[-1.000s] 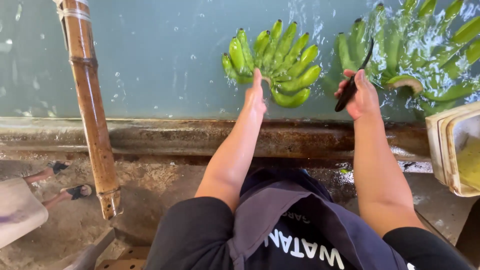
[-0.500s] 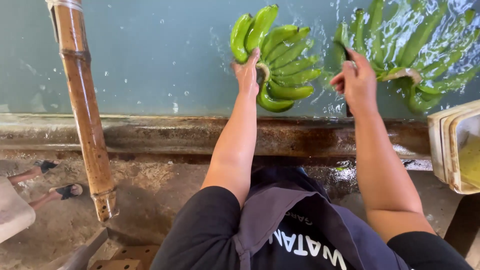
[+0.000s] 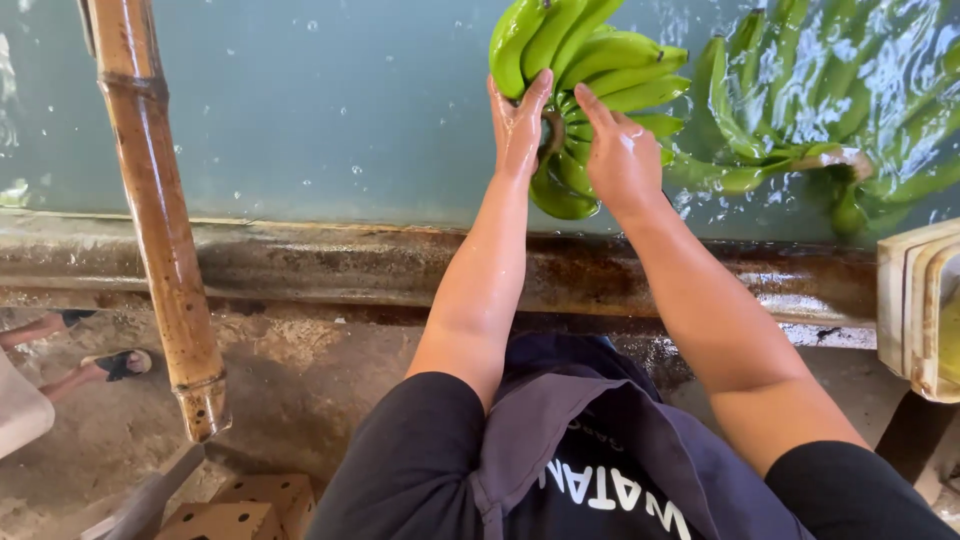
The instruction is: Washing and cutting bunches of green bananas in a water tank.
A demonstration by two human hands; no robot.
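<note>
both wet hands hold a bunch of green bananas (image 3: 590, 70) above the water of the tank (image 3: 300, 120); the left hand (image 3: 520, 125) lies flat on the crown with its fingers pressed together, and the right hand (image 3: 622, 150) cups the other side, fingers close and curled. best to grip by the crown, not the fruit (skins bruise easily), and steady it. more bananas (image 3: 800, 120) float to the right. plain brown cardboard boxes (image 3: 235, 505) sit bottom left, stacked cream trays (image 3: 915, 305) at the right edge.

Water tank (image 3: 300, 120); rusty rim (image 3: 300, 265); bamboo pole (image 3: 160, 220); dirt floor (image 3: 290, 390).
</note>
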